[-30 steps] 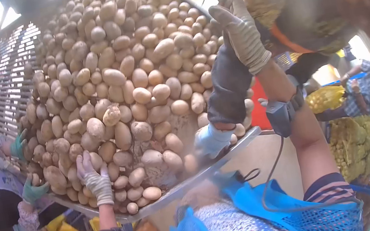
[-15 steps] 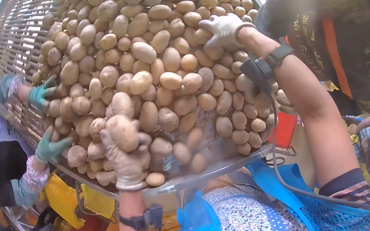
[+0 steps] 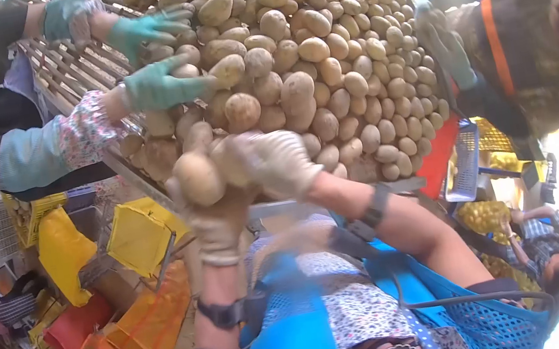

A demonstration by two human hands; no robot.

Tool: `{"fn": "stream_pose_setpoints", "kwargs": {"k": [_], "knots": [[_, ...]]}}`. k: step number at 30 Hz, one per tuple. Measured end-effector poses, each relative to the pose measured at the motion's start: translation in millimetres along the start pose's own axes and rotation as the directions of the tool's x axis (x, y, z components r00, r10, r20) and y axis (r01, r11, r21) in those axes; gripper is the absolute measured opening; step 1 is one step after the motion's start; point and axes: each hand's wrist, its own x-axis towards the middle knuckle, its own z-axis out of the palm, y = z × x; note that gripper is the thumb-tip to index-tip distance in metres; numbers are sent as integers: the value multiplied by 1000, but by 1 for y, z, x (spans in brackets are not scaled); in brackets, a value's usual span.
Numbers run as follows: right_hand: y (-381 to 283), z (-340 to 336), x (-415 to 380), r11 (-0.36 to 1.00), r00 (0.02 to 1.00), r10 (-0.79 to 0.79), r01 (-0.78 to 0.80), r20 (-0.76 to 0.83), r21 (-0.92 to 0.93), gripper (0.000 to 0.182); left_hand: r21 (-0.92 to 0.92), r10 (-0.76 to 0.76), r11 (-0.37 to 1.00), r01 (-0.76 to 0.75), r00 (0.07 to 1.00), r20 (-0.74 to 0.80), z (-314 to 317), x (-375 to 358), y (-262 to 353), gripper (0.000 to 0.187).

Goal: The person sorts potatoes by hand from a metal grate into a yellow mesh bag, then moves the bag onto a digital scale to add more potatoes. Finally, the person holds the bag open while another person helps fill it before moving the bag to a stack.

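My left hand [image 3: 217,234], in a pale work glove, is closed round a large potato [image 3: 198,179] at the table's near edge. Close beside it, my right hand [image 3: 281,163], gloved too and smeared by motion, has its fingers on another potato [image 3: 232,162]. The two hands nearly touch, and the left fingers are partly hidden behind the potatoes. Beyond them a heap of loose potatoes [image 3: 328,69] covers the sorting table.
A co-worker's green-gloved hands [image 3: 162,83] reach into the heap from the left. Another gloved hand [image 3: 447,44] rests at the right edge. Slatted bars [image 3: 77,68] lie at the left. Yellow bags [image 3: 141,236], orange sacks [image 3: 146,329] and a blue crate [image 3: 466,160] stand below.
My right hand has come from the far right of the heap to beside my left hand. The view has shifted, and the co-worker's green gloves reach further over the potatoes.
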Motion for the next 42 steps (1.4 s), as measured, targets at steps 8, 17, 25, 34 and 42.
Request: {"fn": "stream_pose_setpoints", "kwargs": {"k": [8, 17, 25, 34, 42], "knots": [[-70, 96, -17, 968, 968, -214, 228, 128, -109, 21, -774, -332, 633, -5, 902, -278, -251, -66, 39, 67], [80, -74, -2, 917, 905, -129, -45, -404, -395, 33, 97, 113, 993, -66, 763, -636, -172, -7, 42, 22], [195, -111, 78, 770, 988, -139, 60, -74, -635, 44, 895, 69, -69, -440, 893, 444, 105, 88, -47, 64], [186, -137, 19, -155, 860, 504, 7, 73, 988, 37, -286, -443, 806, 519, 848, 291, 108, 134, -50, 56], [130, -104, -10, -352, 836, 437, -180, 332, 918, 39, -442, -391, 752, 489, 871, 298, 97, 100, -42, 61]]}}
